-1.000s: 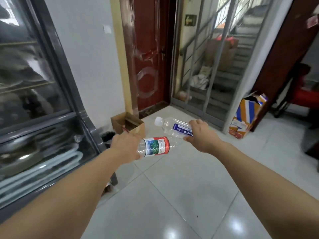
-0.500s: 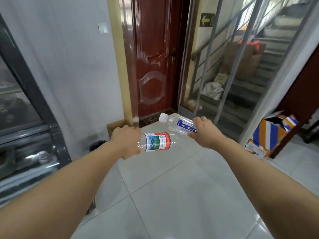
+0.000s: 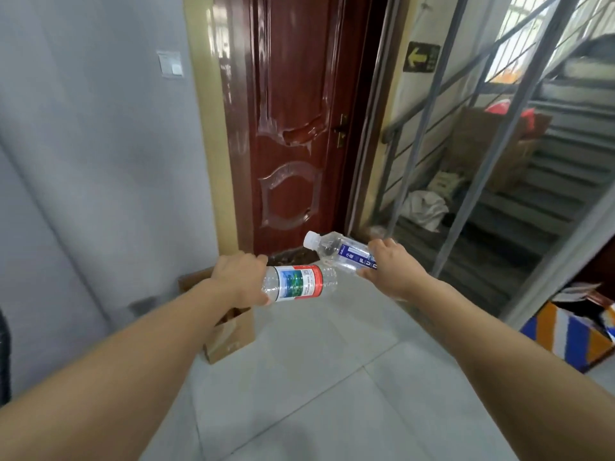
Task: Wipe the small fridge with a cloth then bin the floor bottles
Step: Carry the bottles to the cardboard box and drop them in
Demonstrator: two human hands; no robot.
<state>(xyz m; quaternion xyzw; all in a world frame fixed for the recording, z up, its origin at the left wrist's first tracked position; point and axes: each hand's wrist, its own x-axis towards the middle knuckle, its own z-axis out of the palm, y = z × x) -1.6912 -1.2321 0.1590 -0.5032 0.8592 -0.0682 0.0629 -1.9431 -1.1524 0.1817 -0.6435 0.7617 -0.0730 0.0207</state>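
Binning is in hand: your left hand [image 3: 240,277] clamps the red-labelled bottle [image 3: 296,282], your right hand [image 3: 389,267] the blue-labelled bottle [image 3: 346,252]; the cardboard box [image 3: 229,331] below your left grip probably receives them.

Red door [image 3: 293,128], cardboard box [image 3: 229,331], stairs [image 3: 545,201]

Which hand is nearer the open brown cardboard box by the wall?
Left. The left hand hovers just above the cardboard box; the right hand is off to the box's right, over the floor.
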